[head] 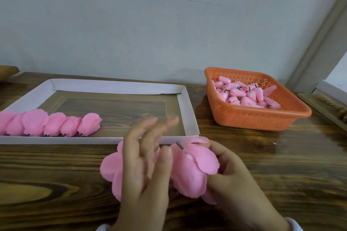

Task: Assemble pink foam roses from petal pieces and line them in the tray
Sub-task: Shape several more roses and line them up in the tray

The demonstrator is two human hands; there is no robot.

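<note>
Nearest us, our right hand (pixel 234 172) grips the pink rose (pixel 189 170) over the table (pixel 56 184); our left hand (pixel 144 170) touches its petals, fingers spread. Beyond, finished roses (pixel 48 124) line the tray (pixel 189 110); farther right, the orange basket (pixel 262 118) holds buds (pixel 246 95).

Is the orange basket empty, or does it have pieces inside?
Not empty. The orange basket holds a pile of pink bud cores, some with short dark stems.

Pink petals (pixel 189 170), pink roses (pixel 54 124) in a white tray (pixel 189 107), orange perforated basket (pixel 262 118), dark wood-grain table (pixel 281 165).
</note>
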